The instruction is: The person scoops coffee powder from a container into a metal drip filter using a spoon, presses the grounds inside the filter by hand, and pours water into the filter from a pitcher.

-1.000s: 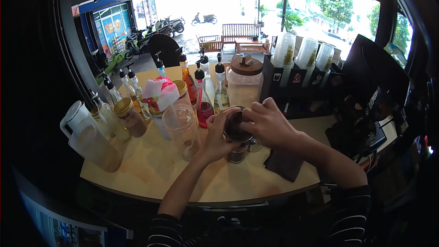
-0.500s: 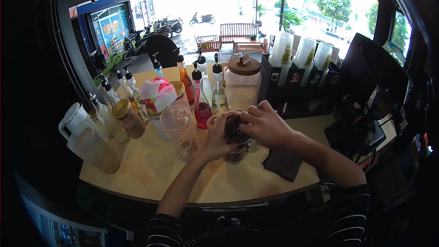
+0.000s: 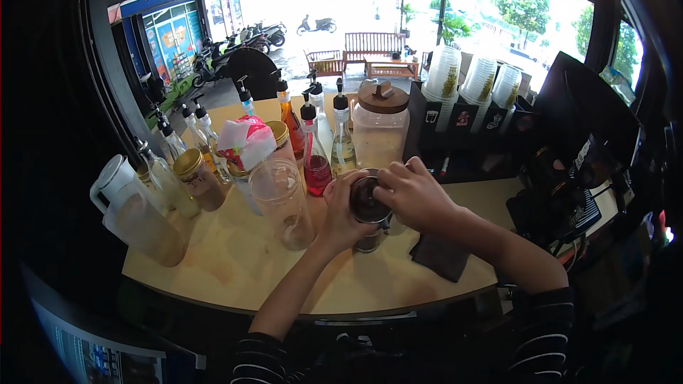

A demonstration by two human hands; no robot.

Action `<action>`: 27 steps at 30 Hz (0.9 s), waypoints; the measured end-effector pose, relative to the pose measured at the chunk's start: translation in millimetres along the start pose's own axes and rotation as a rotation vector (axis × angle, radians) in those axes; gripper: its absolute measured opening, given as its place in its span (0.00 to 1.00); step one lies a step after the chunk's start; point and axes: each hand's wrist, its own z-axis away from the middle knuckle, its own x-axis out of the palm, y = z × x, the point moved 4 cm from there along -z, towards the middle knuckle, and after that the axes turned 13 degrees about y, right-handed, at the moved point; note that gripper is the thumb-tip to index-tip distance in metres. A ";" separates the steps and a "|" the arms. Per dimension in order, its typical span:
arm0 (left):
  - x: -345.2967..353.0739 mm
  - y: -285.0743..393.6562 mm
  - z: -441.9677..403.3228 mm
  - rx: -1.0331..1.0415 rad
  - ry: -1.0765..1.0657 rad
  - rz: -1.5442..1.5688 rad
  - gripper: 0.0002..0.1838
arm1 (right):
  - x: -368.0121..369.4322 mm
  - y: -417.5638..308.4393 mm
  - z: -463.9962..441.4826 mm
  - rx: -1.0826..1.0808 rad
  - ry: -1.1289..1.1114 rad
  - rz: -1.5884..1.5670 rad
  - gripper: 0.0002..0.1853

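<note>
My left hand (image 3: 343,215) is wrapped round the side of a round dark container (image 3: 370,200) with dark contents. Over its right rim my right hand (image 3: 411,190) is closed in a pinch; whatever lies between its fingertips is too small to make out. Just below the container stands a small glass vessel (image 3: 368,243), partly hidden. A tall clear empty-looking jar (image 3: 286,206) is left of my left hand. To the right of my hands, a dark folded cloth (image 3: 440,256) lies on the wooden counter (image 3: 245,281).
Pump bottles, one with red syrup (image 3: 316,171), and gold-lidded jars (image 3: 198,181) line the back left. A pitcher (image 3: 142,217) stands far left. Behind my hands is a wood-lidded jar (image 3: 382,124); stacked cups (image 3: 445,75) and a dark monitor (image 3: 580,110) are right.
The camera view has shifted slightly. Both hands keep the same hold at the container, with small movements of my right fingers at its rim.
</note>
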 end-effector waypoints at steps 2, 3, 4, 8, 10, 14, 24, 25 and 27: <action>3.2 -4.0 8.2 -0.077 0.039 0.037 0.48 | 3.1 0.4 1.8 0.036 0.000 0.005 0.08; 4.3 -4.3 11.3 -0.089 0.074 0.058 0.47 | 3.7 1.3 2.2 0.071 0.002 0.013 0.08; 4.2 -5.2 12.6 -0.101 0.109 0.080 0.47 | 3.5 -0.9 2.5 0.070 0.003 0.015 0.08; 2.5 -0.3 12.5 -0.002 0.112 0.054 0.46 | -2.3 -5.5 -3.1 0.087 -0.010 0.067 0.08; 2.8 3.3 10.5 0.068 0.137 -0.001 0.46 | -4.6 -6.0 -6.7 0.124 -0.004 0.091 0.08; 0.3 2.6 9.3 -0.002 0.151 0.011 0.47 | -6.6 -11.0 -6.0 0.192 -0.051 0.069 0.09; -11.0 7.0 -4.3 0.101 0.021 -0.012 0.47 | -20.9 0.2 -5.5 0.135 -0.029 0.028 0.09; -12.1 5.4 -6.1 0.098 0.006 -0.028 0.47 | -22.4 2.9 -5.3 0.140 -0.060 0.014 0.09; -14.8 5.1 -11.6 0.119 -0.022 -0.010 0.47 | -20.8 6.2 -4.7 0.100 0.006 0.035 0.07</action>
